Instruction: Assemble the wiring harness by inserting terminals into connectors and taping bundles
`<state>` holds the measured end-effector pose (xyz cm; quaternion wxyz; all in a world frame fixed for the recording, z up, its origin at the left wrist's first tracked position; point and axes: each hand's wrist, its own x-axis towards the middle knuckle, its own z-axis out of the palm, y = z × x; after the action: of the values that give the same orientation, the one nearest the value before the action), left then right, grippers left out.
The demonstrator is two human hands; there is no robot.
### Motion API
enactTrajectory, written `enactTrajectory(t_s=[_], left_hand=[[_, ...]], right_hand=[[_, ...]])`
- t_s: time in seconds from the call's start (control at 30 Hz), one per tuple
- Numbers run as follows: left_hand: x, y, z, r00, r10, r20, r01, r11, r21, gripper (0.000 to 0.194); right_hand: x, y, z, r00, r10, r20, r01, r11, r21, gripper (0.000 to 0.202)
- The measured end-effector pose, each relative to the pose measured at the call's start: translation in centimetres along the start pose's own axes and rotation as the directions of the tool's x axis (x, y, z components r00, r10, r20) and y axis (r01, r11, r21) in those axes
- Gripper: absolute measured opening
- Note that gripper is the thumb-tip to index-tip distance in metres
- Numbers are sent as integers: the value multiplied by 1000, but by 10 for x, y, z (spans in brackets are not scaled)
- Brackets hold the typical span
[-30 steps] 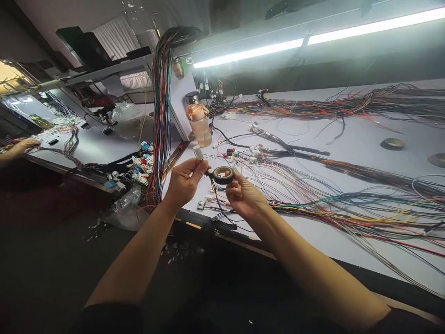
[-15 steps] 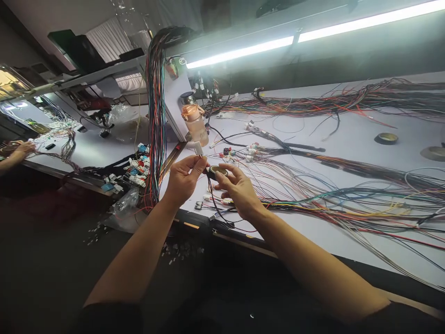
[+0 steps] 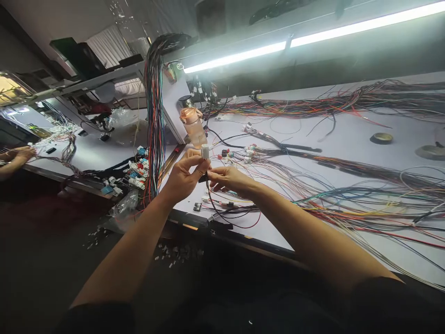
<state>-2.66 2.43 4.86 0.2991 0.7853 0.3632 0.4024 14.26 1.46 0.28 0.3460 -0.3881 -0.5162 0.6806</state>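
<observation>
My left hand [image 3: 187, 175] pinches the wires just below a white plug connector [image 3: 205, 151], which stands upright above the thumb and fingertips. Close against it, my right hand [image 3: 227, 180] has its fingers bent and pressed together at the same wires. A dark edge of the roll of black tape [image 3: 202, 178] shows beneath the left fingertips, mostly hidden by both hands. Dark wires [image 3: 209, 197] hang from the grip and curve down to the bench. Several loose connectors [image 3: 206, 200] lie just below the hands.
An orange-lidded bottle [image 3: 193, 127] stands behind my hands. Bundled wires [image 3: 313, 155] run across the white bench to the right, near a tape roll [image 3: 381, 138]. A thick wire bundle [image 3: 155, 106] hangs at left. Another person's hand [image 3: 23, 155] is at the far left.
My right hand has moved left against the left hand and turned; the tape roll, plainly visible in it before, is now mostly hidden. The white connector is more upright and slightly further right.
</observation>
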Motion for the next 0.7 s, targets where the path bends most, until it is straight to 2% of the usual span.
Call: enactTrajectory(t_s=[0.13,0.27,0.33,0.43,0.47,0.5,0.57,0.63,0.7], left_hand=[[6,4,-9,994,-66,85,69,997,-27,26],[5,7,-13,982,-161,99,166,985,-46,27],[4,7,-13,975,-196,103,206,975,-88,28],[3,6,-13,984,-173,39,176,977,-118,29],[3,5,-12,987,-160,4,159,979,-128,29],[4,4,-12,987,-156,-32,150,978,-143,29],[4,1,-10,982,-169,-88,151,972,-178,28],[4,-1,-7,975,-182,-130,154,968,-199,29],[3,-2,-4,968,-181,-173,147,970,-193,30]], right_hand=[[10,3,5,997,-31,77,26,997,66,33],[15,14,15,986,-132,107,119,986,115,36],[11,19,20,975,-211,67,205,975,87,34],[-3,25,30,939,-327,-105,329,944,5,27],[-9,27,33,906,-383,-180,377,924,-69,27],[-13,30,36,853,-461,-245,426,886,-184,29],[-18,34,43,704,-655,-276,476,723,-501,33],[-15,37,50,572,-795,-203,408,490,-770,34],[-6,38,56,503,-850,-159,287,338,-897,31]])
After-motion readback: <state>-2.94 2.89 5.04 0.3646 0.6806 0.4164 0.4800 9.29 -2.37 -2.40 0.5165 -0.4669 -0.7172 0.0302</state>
